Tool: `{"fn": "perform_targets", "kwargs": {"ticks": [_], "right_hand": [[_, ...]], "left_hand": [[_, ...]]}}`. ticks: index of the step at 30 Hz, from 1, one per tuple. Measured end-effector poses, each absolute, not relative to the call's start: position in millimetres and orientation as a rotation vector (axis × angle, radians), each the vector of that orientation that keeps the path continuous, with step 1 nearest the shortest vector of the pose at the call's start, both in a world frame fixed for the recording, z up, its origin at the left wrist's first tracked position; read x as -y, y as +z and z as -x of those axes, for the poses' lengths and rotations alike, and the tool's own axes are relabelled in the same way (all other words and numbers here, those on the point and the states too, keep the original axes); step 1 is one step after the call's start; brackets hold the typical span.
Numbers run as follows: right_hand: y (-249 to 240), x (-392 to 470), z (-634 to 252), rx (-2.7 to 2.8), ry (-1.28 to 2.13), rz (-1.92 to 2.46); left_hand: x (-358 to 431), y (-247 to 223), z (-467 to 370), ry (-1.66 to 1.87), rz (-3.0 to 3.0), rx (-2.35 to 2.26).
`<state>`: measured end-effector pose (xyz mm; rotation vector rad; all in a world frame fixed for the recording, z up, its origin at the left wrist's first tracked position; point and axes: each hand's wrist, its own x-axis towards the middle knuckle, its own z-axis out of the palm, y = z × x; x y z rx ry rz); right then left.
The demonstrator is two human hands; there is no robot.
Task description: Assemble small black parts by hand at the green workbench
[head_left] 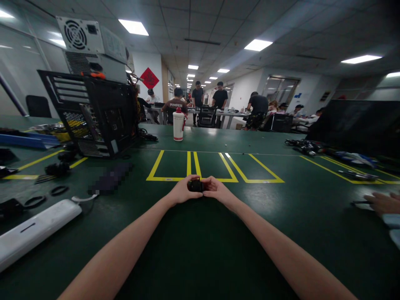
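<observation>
A small black cylindrical part (195, 186) is held just above the green table (200, 237), in front of the middle yellow tape lines. My left hand (180, 191) is closed round its left side, thumb below and fingers on top. From the other side my right hand (219, 191) pinches its right end with thumb and fingertips. The fingers cover part of it, and its exact kind is too dark to make out.
Yellow tape outlines (192, 164) mark the table ahead. At left stand a black computer case (103, 116) with power supplies (93, 37) on top and a white power strip (40, 233). A white cup (178, 126) is further back. Another person's hand (383, 203) rests at right.
</observation>
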<state>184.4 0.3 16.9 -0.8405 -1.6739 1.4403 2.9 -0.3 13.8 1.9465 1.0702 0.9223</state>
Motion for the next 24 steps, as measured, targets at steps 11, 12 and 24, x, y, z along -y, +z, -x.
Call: {"fn": "perform_targets", "kwargs": {"ticks": [11, 12, 24], "right_hand": [[13.9, -4.4, -184.9, 1.682, 1.375, 1.002], [14.2, -4.3, -185.0, 1.686, 1.392, 0.991], [13.1, -4.1, -183.6, 1.680, 1.330, 0.979]], "left_hand": [[4.2, 18.7, -1.4, 0.879, -1.925, -1.085], [4.4, 19.0, -1.5, 0.878, -1.924, -1.084], [0.6, 15.1, -2.1, 0.900, -1.942, -1.065]]}}
